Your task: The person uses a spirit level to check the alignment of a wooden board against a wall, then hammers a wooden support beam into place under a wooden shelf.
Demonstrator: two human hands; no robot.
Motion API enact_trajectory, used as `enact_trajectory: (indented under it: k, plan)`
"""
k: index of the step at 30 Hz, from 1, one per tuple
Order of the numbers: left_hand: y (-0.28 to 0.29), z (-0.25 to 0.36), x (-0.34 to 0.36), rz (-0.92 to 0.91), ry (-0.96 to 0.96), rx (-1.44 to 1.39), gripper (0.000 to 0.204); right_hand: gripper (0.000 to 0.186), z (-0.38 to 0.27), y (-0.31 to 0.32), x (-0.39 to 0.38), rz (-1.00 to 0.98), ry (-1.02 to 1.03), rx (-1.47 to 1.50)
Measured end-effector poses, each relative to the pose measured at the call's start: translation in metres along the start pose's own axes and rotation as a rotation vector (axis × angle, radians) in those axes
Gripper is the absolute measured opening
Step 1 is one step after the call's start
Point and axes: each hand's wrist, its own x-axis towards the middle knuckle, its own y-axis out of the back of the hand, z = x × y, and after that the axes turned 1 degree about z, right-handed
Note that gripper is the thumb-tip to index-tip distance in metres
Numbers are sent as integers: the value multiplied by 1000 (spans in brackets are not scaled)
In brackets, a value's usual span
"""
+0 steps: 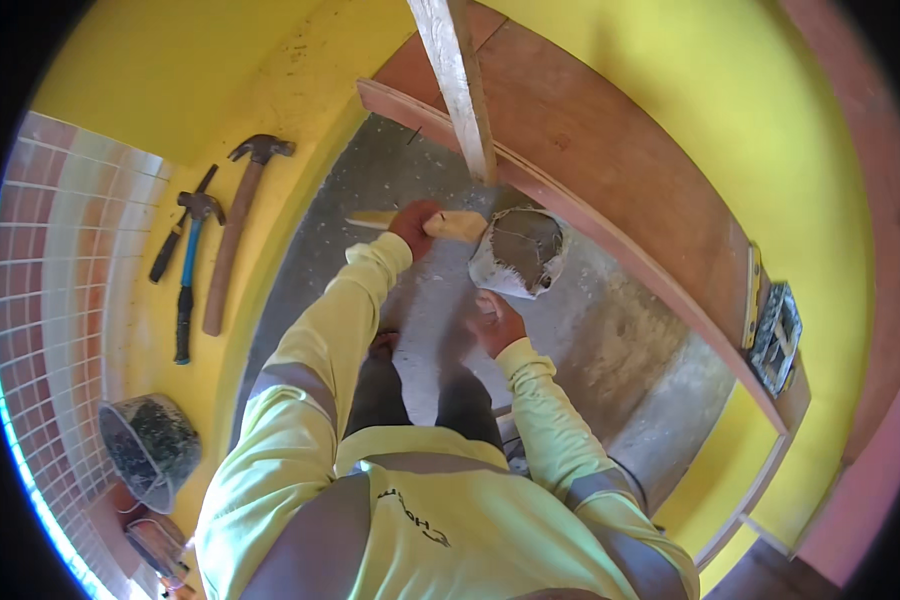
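My left hand (415,228) is closed around a pale piece of wood (457,226). One end tapers to a point on the left of the fist, and a small dark nail-like mark shows near the blunt end. That blunt end reaches the side of a white, ragged-rimmed sack-like container (518,252) with a grey-brown inside. Just below the container, my right hand (496,325) has its fingers curled together. Whatever they may hold is too small or hidden to name.
Two claw hammers (242,220) (192,260) and a dark chisel-like tool (182,225) lie on the yellow ledge at left, above a bucket (150,450). A wooden post (455,90) hangs down in front of a curved brown plank (590,130). A metal box (775,340) sits at right.
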Motion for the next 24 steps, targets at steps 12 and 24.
enact_trajectory:
  k: [12, 24]
  plan:
    - [-80, -90, 58, -101, 206, 337, 28, 56, 9, 34, 116, 3, -75, 226]
    - [-146, -99, 92, -259, 260, 361, 29, 50, 12, 3, 214, 407, -506, 721]
